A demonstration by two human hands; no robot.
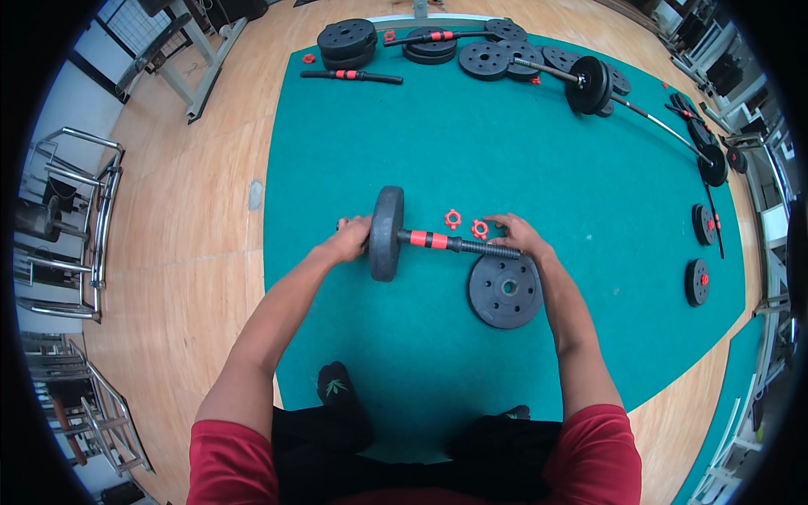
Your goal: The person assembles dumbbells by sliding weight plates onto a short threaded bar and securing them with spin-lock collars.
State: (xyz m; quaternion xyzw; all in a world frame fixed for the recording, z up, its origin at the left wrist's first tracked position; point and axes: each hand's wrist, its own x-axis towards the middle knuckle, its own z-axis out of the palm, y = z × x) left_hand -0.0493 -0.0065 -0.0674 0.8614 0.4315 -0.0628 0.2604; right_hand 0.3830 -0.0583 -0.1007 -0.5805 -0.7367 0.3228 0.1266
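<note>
A dumbbell bar with a red-and-black grip and threaded ends lies across in front of me, one black weight plate standing upright on its left part. My left hand is closed round the bar's left end, against the plate's outer side; the plate hides some fingers. Over the bar's right end, my right hand has its fingers apart, pointing left. Close to its fingertips lies a red star-shaped collar, with another red star collar farther left. Below the right end, a second weight plate lies flat on the green mat.
At the far side are stacked plates, a loose dumbbell bar and a long barbell with plates. Dumbbells sit along the mat's right edge. Chrome gym frames stand at the left, on wooden flooring.
</note>
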